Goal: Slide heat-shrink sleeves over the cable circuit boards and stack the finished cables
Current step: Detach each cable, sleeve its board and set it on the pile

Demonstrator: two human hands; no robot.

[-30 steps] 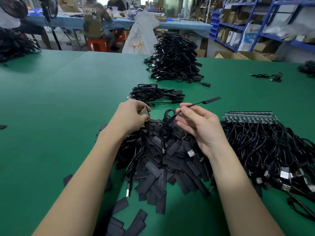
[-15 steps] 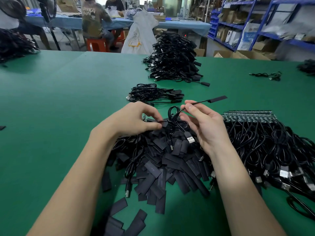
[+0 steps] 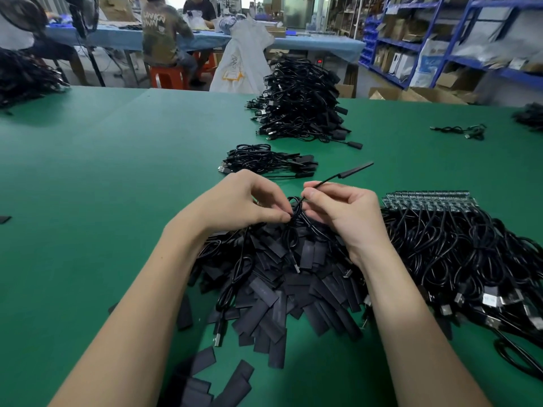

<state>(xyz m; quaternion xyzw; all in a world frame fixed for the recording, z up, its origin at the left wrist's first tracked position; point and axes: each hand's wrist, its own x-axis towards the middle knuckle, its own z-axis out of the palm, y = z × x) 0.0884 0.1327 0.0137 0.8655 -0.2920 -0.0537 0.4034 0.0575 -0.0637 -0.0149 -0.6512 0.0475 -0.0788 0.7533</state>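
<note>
My right hand (image 3: 343, 212) pinches a black cable (image 3: 295, 230) just below its sleeved board end (image 3: 355, 168), which sticks up and to the right. My left hand (image 3: 244, 201) pinches the same cable's coiled loop at centre; the cable's USB plug hangs down over a heap of flat black heat-shrink sleeves (image 3: 282, 292). To the right lies a mass of cables with bare circuit boards (image 3: 429, 198) lined up in a row. Beyond my hands sits a small stack of finished cables (image 3: 264, 160), and farther back a large pile (image 3: 299, 104).
The green table (image 3: 117, 171) carries a loose cable (image 3: 461, 130) at far right and another cable heap (image 3: 23, 77) at far left. Stray sleeves (image 3: 205, 383) lie near the front edge. People sit at a blue table (image 3: 308, 44) behind; shelving (image 3: 470, 39) stands on the right.
My left hand has moved right from the sleeve heap and taken hold of the cable loop. My right hand has tilted the sleeved end higher, closer to the left hand.
</note>
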